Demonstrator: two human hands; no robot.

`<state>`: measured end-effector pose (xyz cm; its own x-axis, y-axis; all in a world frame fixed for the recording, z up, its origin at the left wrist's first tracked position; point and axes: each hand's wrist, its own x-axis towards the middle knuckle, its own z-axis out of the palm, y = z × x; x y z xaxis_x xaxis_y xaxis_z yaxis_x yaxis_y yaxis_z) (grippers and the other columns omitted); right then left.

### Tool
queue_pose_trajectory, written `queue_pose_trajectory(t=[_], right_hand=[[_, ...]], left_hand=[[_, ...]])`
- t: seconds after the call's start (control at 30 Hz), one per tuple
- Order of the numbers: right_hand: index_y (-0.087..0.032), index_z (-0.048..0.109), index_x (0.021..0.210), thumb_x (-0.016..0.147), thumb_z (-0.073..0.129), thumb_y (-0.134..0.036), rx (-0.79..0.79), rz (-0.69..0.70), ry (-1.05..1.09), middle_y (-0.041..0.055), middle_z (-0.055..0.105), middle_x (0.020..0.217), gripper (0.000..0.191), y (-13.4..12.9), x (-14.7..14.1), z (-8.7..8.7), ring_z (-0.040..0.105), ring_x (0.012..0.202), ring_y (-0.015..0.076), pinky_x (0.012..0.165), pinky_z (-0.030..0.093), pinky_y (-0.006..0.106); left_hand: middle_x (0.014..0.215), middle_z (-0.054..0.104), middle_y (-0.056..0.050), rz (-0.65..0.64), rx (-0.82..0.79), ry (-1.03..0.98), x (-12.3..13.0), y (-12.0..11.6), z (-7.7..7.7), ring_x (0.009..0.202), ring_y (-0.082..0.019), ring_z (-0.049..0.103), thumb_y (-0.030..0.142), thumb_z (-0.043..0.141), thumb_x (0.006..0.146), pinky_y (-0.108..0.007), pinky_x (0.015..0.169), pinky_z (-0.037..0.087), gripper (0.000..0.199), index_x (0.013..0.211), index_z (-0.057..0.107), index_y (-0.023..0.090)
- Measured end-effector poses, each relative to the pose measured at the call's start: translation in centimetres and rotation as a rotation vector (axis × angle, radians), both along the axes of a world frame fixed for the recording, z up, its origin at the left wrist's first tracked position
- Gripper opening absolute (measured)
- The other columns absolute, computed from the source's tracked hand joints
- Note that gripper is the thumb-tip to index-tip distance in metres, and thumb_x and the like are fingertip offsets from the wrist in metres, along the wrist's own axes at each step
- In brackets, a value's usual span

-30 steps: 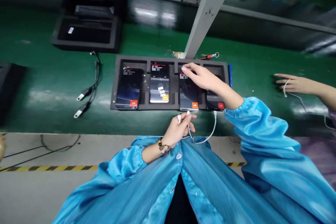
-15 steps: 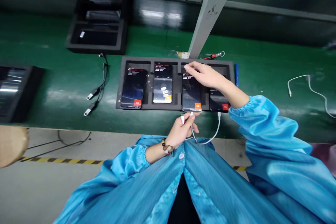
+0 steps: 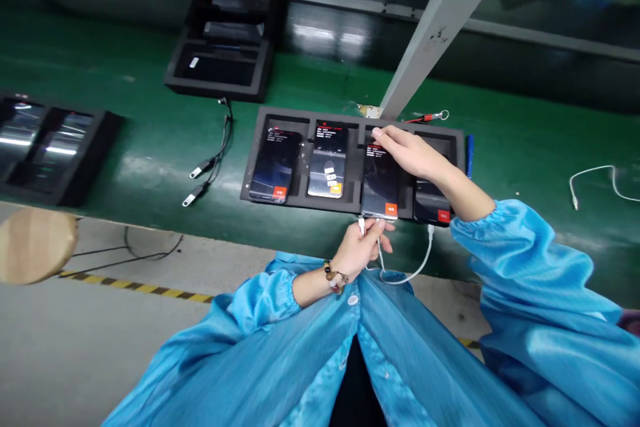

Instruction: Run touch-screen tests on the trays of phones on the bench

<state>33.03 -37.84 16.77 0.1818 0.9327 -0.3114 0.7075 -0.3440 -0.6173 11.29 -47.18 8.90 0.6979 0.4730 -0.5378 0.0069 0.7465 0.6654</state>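
Note:
A black foam tray point(image 3: 353, 203) holds several smartphones in its slots, their dark screens showing small text and a coloured square at the lower corner. My right hand point(image 3: 415, 157) is over the top of the third smartphone point(image 3: 379, 183), its fingers closed on the upper end; the underside of the grip is hidden. Just below that phone, my left hand point(image 3: 361, 248) pinches white charging cables. One white plug point(image 3: 361, 225) sticks up between its fingers; another is at the phone's bottom edge, mostly covered by fingertips. A white cable point(image 3: 424, 267) loops to the bottom of the rightmost smartphone point(image 3: 431, 203).
Black adapter cables point(image 3: 213, 170) lie left of the tray. Other foam trays with phones stand behind point(image 3: 217, 88) and at far left point(image 3: 95, 160). A grey post point(image 3: 440, 33), a blue pen-like stick point(image 3: 470, 155) and a loose white cable point(image 3: 593, 173) are rightward. A wooden stool point(image 3: 37, 243) stands below.
The whole view has shifted, moving the scene rightward. My left hand has brought the plug up against the third phone's bottom edge. My right hand stays on the phone's top.

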Motion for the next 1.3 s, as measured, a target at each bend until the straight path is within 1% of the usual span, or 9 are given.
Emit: queue_pose_trajectory(t=[0.23,0.3,0.4,0.53,0.7,0.87,0.97,1.13,1.3], right_hand=[[-0.016,0.064,0.147,0.110,0.041,-0.069,0.308,0.119,-0.276,0.0200,0.078,0.136,0.068,0.4,-6.1,-0.9,0.057,0.141,0.0399,0.125,0.032,0.064],[-0.010,0.058,0.155,0.110,0.035,-0.069,0.303,0.164,-0.349,0.0266,0.075,0.139,0.077,1.0,-8.3,-1.7,0.050,0.147,0.0427,0.127,0.028,0.066],[-0.005,0.049,0.162,0.109,0.036,-0.069,0.240,0.140,-0.330,0.0319,0.068,0.148,0.084,2.2,-10.2,-2.9,0.045,0.153,0.0453,0.127,0.026,0.070],[-0.018,0.048,0.162,0.099,0.054,-0.076,0.197,-0.071,-0.091,0.0254,0.060,0.161,0.086,3.0,-10.4,-3.6,0.045,0.157,0.0433,0.128,0.032,0.070],[-0.031,0.042,0.158,0.098,0.055,-0.073,0.211,-0.372,0.517,0.0149,0.060,0.163,0.075,3.1,-10.7,-2.7,0.065,0.142,0.0274,0.114,0.056,0.047],[-0.026,0.065,0.128,0.097,0.065,-0.067,-0.007,-0.562,0.978,0.0086,0.078,0.131,0.051,3.4,-11.8,-1.4,0.074,0.115,0.0248,0.103,0.060,0.041],[-0.025,0.068,0.125,0.095,0.073,-0.064,-0.094,-0.626,1.086,0.0044,0.080,0.113,0.050,3.5,-11.6,-0.8,0.074,0.106,0.0235,0.102,0.060,0.043],[-0.025,0.070,0.115,0.097,0.071,-0.062,-0.100,-0.655,1.144,0.0012,0.079,0.100,0.041,2.7,-11.5,0.0,0.074,0.105,0.0223,0.106,0.060,0.041],[-0.027,0.070,0.115,0.094,0.070,-0.066,-0.094,-0.562,1.095,0.0058,0.082,0.115,0.044,0.3,-12.6,-0.6,0.075,0.119,0.0285,0.116,0.059,0.052]], left_hand=[[0.107,0.079,-0.014,0.042,-0.001,0.003,-3.0,1.0,0.4,0.046,-0.001,0.027,0.086,0.072,0.086,-0.025,0.048,0.016,0.078,0.115,0.068,0.013],[0.092,0.076,-0.007,0.042,0.015,-0.007,-4.0,0.6,0.4,0.045,-0.003,0.030,0.088,0.069,0.088,-0.024,0.047,0.019,0.077,0.115,0.064,0.015],[0.062,0.052,0.007,0.017,0.076,-0.040,-5.1,0.2,0.3,0.046,-0.006,0.031,0.088,0.063,0.091,-0.023,0.047,0.025,0.072,0.107,0.060,0.018],[0.061,0.033,0.012,0.013,0.013,-0.096,-5.8,0.7,0.2,0.050,-0.006,0.023,0.086,0.072,0.087,-0.022,0.050,0.020,0.069,0.098,0.055,0.020],[0.062,0.023,0.014,0.032,-0.092,-0.230,-6.6,1.5,0.4,0.052,-0.006,0.016,0.073,0.084,0.085,-0.023,0.052,0.012,0.064,0.095,0.045,0.024],[0.061,0.031,0.012,0.060,-0.295,-0.353,-7.5,2.1,0.7,0.053,-0.008,0.026,0.060,0.081,0.087,-0.023,0.057,0.020,0.052,0.103,0.045,0.025],[0.059,0.034,0.011,0.011,-0.331,-0.337,-7.7,2.4,0.8,0.051,-0.010,0.027,0.062,0.076,0.093,-0.024,0.056,0.022,0.048,0.107,0.047,0.027],[0.057,0.021,0.014,-0.011,-0.316,-0.314,-8.0,2.4,0.7,0.048,-0.008,0.009,0.066,0.076,0.096,-0.024,0.052,0.011,0.049,0.107,0.048,0.027],[0.065,0.034,0.009,0.121,-0.395,-0.308,-8.5,2.3,0.9,0.053,-0.008,0.027,0.053,0.081,0.089,-0.022,0.056,0.023,0.046,0.096,0.046,0.023]])
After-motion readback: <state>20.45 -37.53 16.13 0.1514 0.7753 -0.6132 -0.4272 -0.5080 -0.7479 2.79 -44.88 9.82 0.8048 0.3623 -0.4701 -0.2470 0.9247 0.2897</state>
